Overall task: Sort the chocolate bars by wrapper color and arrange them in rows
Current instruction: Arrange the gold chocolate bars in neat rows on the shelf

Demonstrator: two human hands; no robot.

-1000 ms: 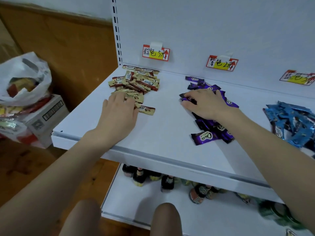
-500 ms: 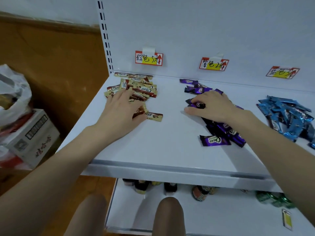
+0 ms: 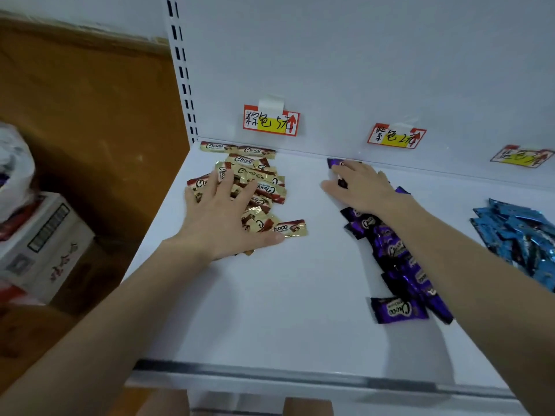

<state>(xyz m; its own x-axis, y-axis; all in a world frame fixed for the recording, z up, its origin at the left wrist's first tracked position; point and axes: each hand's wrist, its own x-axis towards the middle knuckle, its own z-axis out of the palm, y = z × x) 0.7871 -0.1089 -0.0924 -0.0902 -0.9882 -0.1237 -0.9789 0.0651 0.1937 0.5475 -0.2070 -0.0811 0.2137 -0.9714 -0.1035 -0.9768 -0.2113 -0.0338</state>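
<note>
A: How do the two hands lie?

B: Both are palm down on the white shelf (image 3: 270, 310), with bare forearms reaching in from the near corners. The left hand (image 3: 228, 217) is flat and wide open, its fingers fanned towards the back wall. It presses on the gold-and-brown bars (image 3: 258, 175) and grips none of them.

A: And the thumb?

B: It sticks out to the right along the shelf, its tip just beside one gold bar (image 3: 289, 228) lying apart at the near edge of that heap.

A: The right hand (image 3: 363, 187)?

B: It is open too, fingers nearly straight and angled to the back left. It rests on the far end of the purple bars (image 3: 396, 250). A dark wrapper shows in the gap between thumb and forefinger, but no finger curls round it. Its fingertips come close to a purple bar (image 3: 335, 162) against the back wall.

A: Where are the bars, then?

B: There are three groups by colour. Gold-and-brown is a loose heap at the back left under a red-and-yellow tag (image 3: 271, 123). Purple is a ragged line running from the back to the front in the middle, ending in a single purple bar (image 3: 398, 309). The blue bars (image 3: 516, 232) are heaped at the right edge, well apart from both hands.

A: Anything beside the shelf?

B: A cardboard box (image 3: 45, 244) is on the floor to the left, with a plastic bag (image 3: 15, 169) on top.
</note>
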